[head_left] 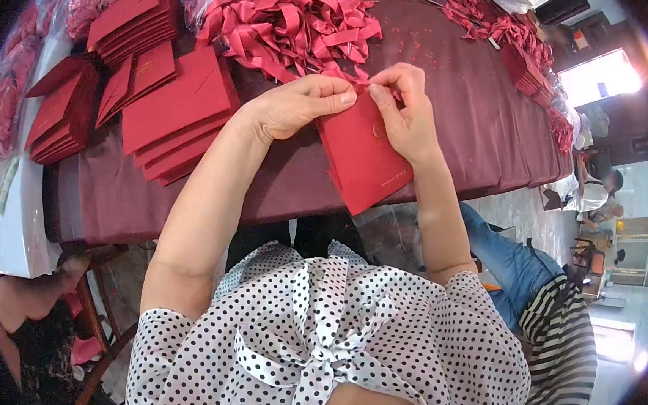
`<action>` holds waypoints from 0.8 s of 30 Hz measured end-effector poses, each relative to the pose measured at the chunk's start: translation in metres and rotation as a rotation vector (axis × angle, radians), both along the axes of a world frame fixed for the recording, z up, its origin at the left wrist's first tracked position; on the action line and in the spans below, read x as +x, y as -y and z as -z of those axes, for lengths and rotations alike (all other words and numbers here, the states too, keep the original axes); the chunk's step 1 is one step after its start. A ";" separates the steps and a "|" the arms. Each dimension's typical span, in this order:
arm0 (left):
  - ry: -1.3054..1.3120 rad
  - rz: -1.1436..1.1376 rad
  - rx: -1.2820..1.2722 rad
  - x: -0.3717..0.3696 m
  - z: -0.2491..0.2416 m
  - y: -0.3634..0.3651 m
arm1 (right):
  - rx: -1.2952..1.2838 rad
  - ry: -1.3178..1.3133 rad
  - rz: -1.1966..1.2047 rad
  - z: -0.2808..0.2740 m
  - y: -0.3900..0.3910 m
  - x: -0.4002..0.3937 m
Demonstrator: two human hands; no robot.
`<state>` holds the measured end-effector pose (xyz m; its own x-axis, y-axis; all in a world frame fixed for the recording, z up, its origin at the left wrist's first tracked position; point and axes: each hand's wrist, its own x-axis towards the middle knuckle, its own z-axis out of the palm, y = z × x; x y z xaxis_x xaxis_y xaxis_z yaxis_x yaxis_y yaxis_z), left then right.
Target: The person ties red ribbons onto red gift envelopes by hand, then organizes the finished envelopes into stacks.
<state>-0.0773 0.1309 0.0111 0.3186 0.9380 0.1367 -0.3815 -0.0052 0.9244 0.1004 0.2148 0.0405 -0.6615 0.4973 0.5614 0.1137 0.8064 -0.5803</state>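
Note:
A red paper gift bag [366, 153] with small gold print hangs at the table's front edge, between my two hands. My left hand [308, 103] pinches red ribbon [358, 78] at the bag's top edge, thumb pressed against the fingers. On the other side, my right hand [407, 112] also closes thumb and fingers on the ribbon at the top of the bag. How the ribbon joins the bag is hidden by my fingers. Just beyond my hands lies a large heap of loose red ribbons [291, 22].
Stacks of flat red bags [179, 107] lie to the left on the dark red tablecloth [277, 183]. More ribbon bundles [516, 35] and a bag stack [525, 72] line the far right. People sit close on both sides; a striped sleeve [559, 336] shows at right.

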 end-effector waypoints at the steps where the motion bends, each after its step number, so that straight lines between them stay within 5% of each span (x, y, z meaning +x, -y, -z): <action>1: 0.012 -0.011 -0.010 0.002 -0.001 0.000 | 0.009 -0.004 0.019 -0.001 -0.001 0.000; 8: 0.078 -0.003 -0.024 -0.003 0.003 -0.002 | 0.080 0.009 0.041 0.000 -0.006 0.002; 10: 0.077 -0.023 -0.026 -0.002 0.001 -0.002 | 0.356 -0.058 0.058 -0.006 -0.008 0.003; 19: 0.021 -0.168 -0.082 0.002 0.000 -0.005 | 0.137 -0.009 0.072 -0.004 0.022 0.013; 24: -0.065 -0.259 -0.082 0.007 0.000 -0.007 | 0.370 0.041 0.112 -0.009 0.027 0.010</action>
<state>-0.0708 0.1377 0.0107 0.0722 0.9964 0.0443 -0.3172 -0.0191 0.9482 0.1103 0.1876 0.0490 -0.6401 0.3363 0.6908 0.2300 0.9418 -0.2453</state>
